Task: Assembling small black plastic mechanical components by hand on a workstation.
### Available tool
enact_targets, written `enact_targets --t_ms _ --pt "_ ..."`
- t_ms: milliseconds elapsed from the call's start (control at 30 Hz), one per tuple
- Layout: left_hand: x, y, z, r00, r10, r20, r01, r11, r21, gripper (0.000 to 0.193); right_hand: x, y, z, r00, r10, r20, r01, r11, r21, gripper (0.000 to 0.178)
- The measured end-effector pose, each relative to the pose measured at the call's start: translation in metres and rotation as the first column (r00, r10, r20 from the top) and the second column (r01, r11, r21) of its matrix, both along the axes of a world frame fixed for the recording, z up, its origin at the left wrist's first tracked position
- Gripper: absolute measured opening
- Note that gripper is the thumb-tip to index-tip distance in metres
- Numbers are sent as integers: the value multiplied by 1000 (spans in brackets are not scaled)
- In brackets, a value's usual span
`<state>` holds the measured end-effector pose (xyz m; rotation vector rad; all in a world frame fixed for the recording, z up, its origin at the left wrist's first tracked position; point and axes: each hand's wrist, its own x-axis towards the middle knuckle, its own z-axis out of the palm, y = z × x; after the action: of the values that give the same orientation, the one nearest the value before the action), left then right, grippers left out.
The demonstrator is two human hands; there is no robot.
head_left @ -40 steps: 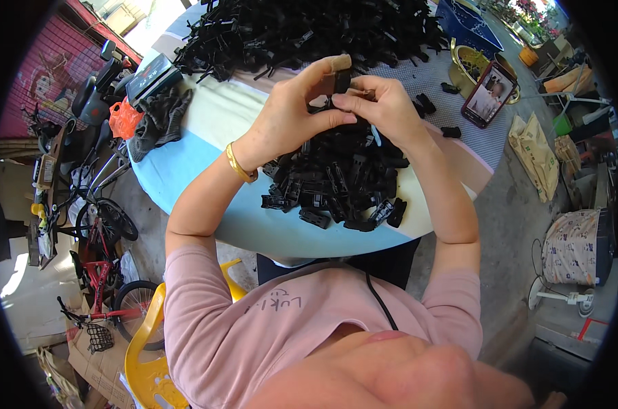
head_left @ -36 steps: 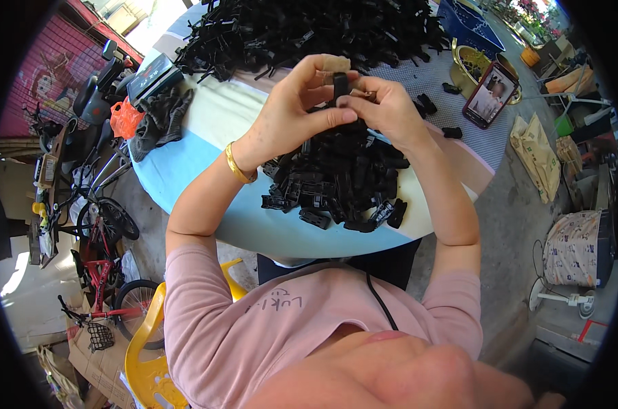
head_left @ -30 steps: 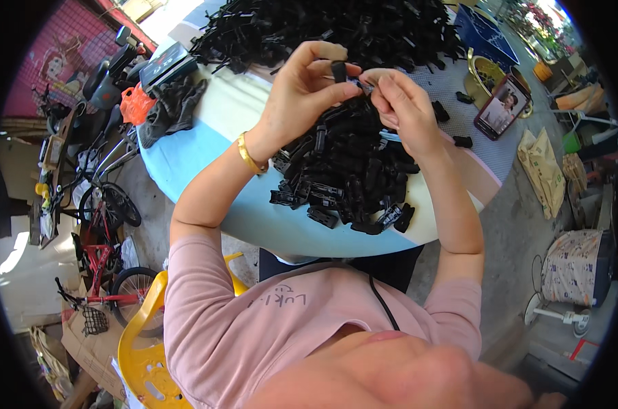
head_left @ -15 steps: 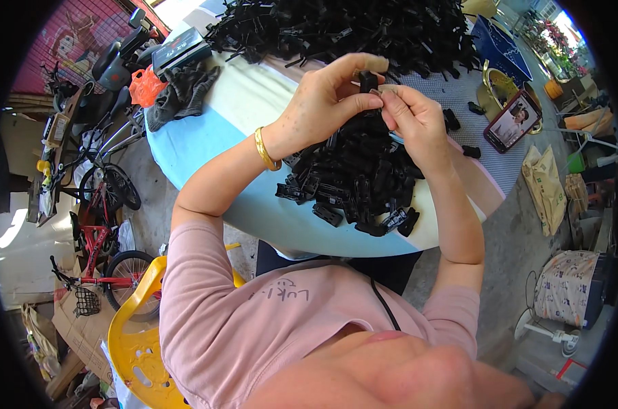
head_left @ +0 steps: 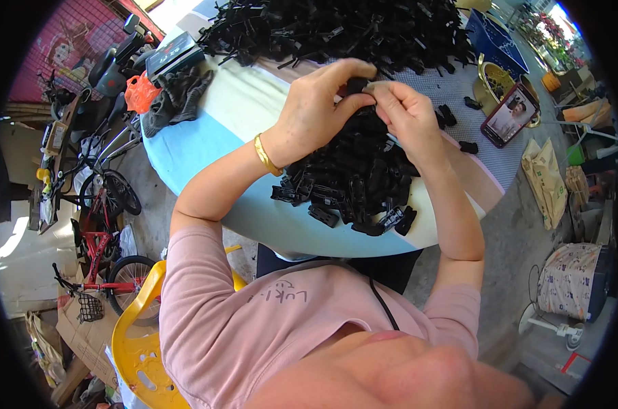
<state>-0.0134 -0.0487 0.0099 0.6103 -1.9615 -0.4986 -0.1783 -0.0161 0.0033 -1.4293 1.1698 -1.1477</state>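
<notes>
Above the table, my left hand (head_left: 314,109) has its thumb and curled forefinger closed around a small black piece (head_left: 356,86), most of it hidden by fingers. My right hand (head_left: 409,117) pinches at the same piece from the right, its fingertips touching it beside the left thumb. Below both hands lies a heap of black plastic clip-like pieces (head_left: 355,178), some glossy. Beyond them spreads a bigger pile of black pieces with strap-like ends (head_left: 336,31).
The round table's cloth (head_left: 186,151) is striped blue and cream. A phone (head_left: 510,116) leans against a gold-coloured pot (head_left: 489,76) at the right, near a blue basket (head_left: 498,44). Dark cloth (head_left: 179,101), an orange-red bag (head_left: 142,93) and a box (head_left: 172,54) sit at the left.
Both hands have shifted slightly left, and the left fingers now cover more of the black piece. The piece looks lower and more tucked into the grip.
</notes>
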Motion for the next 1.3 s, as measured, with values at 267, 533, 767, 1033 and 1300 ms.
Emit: enact_targets --t_ms 267,533,767,1033,1300 --pt "10 14 22 942 -184 280 90 944 317 70 -4 4 4 973 -64 -223 -28 922 -385 15" --pt "23 -13 21 677 -609 -413 691 332 642 53 -23 -1 6 973 222 68 -182 910 -372 21" --pt "17 -7 14 733 -482 -481 646 268 715 21 -14 0 6 962 271 34 -238 895 -378 18" --pt "13 -5 9 899 -319 -302 439 640 631 16 2 12 8 999 -24 -41 8 936 -352 14" --pt "9 7 5 973 -206 -103 231 867 442 31 4 16 13 991 -52 -120 9 942 -337 15"
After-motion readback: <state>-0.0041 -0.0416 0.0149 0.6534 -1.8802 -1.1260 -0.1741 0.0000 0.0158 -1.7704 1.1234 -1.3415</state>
